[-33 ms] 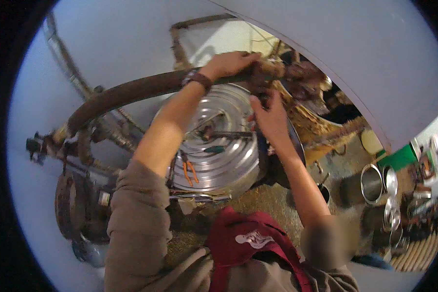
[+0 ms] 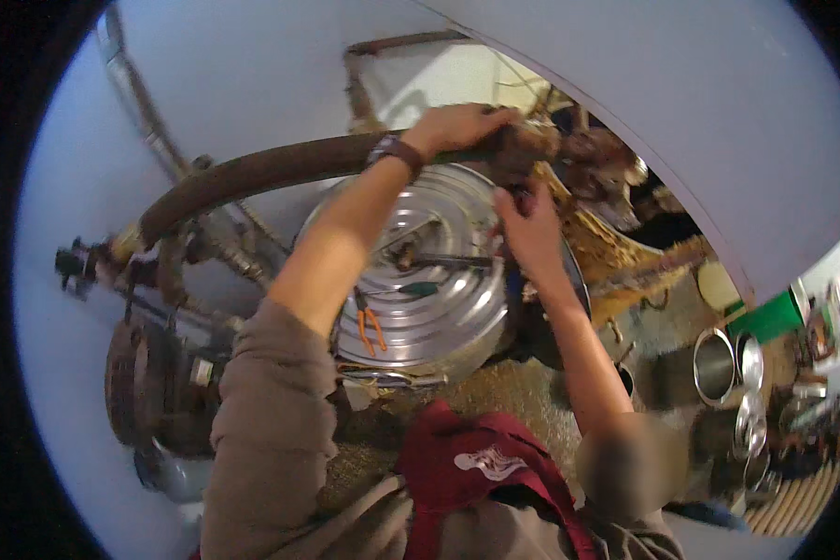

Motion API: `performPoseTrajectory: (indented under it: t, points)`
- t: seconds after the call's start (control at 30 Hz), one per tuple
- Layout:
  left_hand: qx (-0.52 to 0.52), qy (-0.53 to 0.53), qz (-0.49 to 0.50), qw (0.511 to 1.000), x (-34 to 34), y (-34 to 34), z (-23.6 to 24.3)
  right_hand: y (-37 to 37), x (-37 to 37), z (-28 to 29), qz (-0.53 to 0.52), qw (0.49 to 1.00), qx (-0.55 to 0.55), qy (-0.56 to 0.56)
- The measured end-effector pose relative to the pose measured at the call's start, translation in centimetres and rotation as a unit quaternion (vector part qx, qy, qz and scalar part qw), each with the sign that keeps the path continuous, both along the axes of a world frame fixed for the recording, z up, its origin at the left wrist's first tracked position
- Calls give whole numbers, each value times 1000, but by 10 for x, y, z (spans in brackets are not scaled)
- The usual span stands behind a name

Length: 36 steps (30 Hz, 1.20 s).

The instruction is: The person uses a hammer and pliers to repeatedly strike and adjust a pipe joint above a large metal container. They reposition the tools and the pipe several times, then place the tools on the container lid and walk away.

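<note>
A thick dark brown covered pipe point(image 2: 271, 173) arches from the left to a brown, worn joint point(image 2: 535, 140) at the upper middle. My left hand point(image 2: 455, 129) lies over the pipe beside this joint, its fingers wrapped round it. Just below the joint is my right hand point(image 2: 535, 233), with bent fingers and thumb close together; what they grip is hidden. Under both hands sits a round ridged metal lid point(image 2: 448, 327). On it lie orange-handled pliers point(image 2: 371, 329), a tool with a dark green handle point(image 2: 419, 289) and a dark bar point(image 2: 453, 262).
Yellowish crusted material point(image 2: 602, 252) and rusty pipework border the right hand. Farther right are a green box point(image 2: 770, 313) and several metal pots point(image 2: 715, 367). A round dark brown flanged part point(image 2: 126, 383) stands at lower left. A large pale curved surface point(image 2: 719, 112) overhangs the upper right.
The whole view has shifted slightly, so things appear a little farther right and lower. Both hands keep their places at the pipe and joint.
</note>
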<state>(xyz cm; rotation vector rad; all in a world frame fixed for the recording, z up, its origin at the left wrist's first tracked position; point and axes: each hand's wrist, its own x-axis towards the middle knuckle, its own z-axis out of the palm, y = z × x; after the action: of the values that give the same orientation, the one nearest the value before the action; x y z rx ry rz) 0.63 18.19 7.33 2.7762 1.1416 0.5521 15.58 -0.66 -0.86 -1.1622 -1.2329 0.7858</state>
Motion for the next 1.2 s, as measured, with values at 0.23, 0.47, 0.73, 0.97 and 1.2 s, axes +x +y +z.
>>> performPoseTrajectory:
  t: [0.23,0.47,0.73,0.97,1.2]
  points:
    - [-131,17,28,991,-19,-44,39,-2,5,32,30,999,-33,24]
    - [-1,171,96,981,-178,-105,90,-46,-9,92,123,991,-46,13]
    - [22,166,208,964,-216,-124,72,10,-72,76,109,947,16,-302]
    - [-63,-24,102,993,-185,-89,82,13,-66,95,40,882,45,-466]
    - [-271,-3,144,952,-105,0,64,22,-99,152,171,776,12,-607]
